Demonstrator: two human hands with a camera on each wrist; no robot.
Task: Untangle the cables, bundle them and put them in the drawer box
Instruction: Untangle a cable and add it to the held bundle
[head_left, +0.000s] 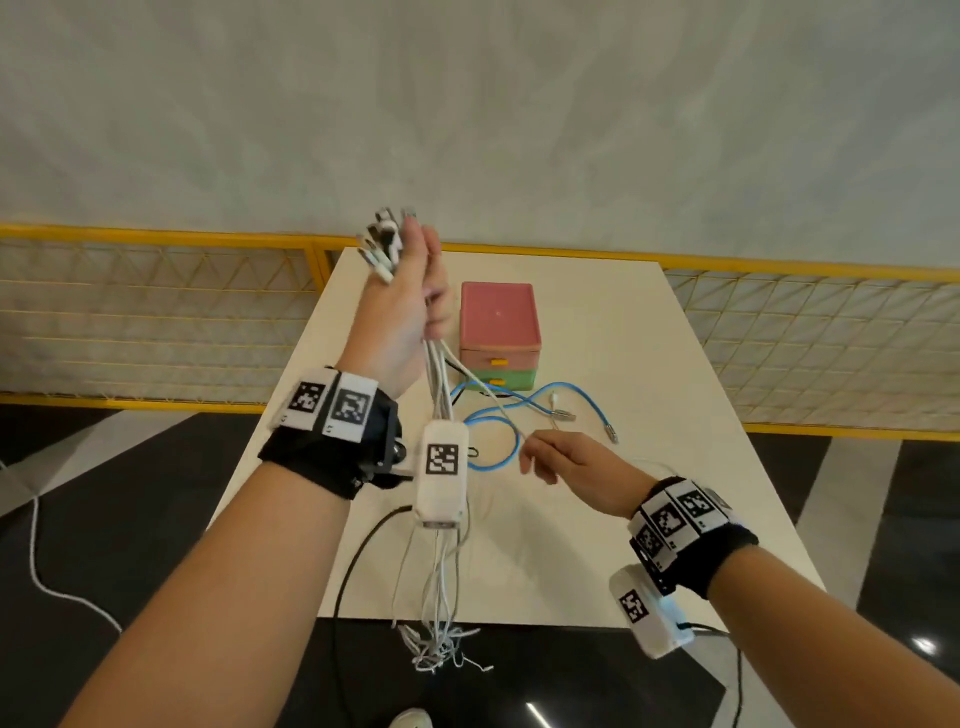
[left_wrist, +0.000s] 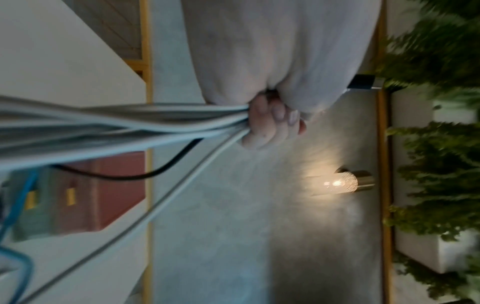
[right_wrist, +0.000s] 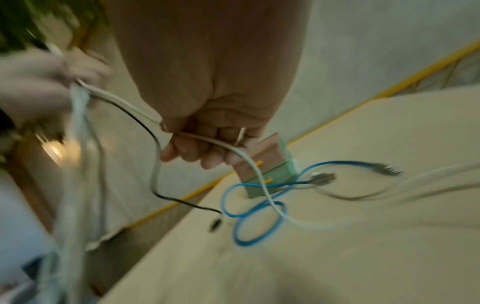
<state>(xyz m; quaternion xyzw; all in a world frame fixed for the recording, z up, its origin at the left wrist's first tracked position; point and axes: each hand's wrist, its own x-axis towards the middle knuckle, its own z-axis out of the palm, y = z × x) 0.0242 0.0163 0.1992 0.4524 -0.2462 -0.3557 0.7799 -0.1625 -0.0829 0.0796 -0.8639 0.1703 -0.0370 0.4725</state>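
Observation:
My left hand (head_left: 418, 306) is raised above the table's far left and grips a bunch of white cables (head_left: 441, 395). Their plugs (head_left: 383, 243) stick out above the fist, and the tails hang past the table's near edge. In the left wrist view the curled fingers (left_wrist: 272, 123) clamp the white cables (left_wrist: 130, 123) and a black cable (left_wrist: 145, 174). My right hand (head_left: 545, 460), low over the table, pinches one white cable (right_wrist: 249, 164) that runs up to the left hand (right_wrist: 39, 88). A blue cable (head_left: 498, 431) lies looped on the table in front of the pink-and-green drawer box (head_left: 498, 338), both drawers closed.
The white table (head_left: 675, 467) is narrow, with dark floor on both sides and in front. A yellow mesh railing (head_left: 156, 312) runs behind it. A lit wall lamp (left_wrist: 337, 183) and plants (left_wrist: 441, 164) show in the left wrist view. A white cord (head_left: 36, 545) lies on the floor at left.

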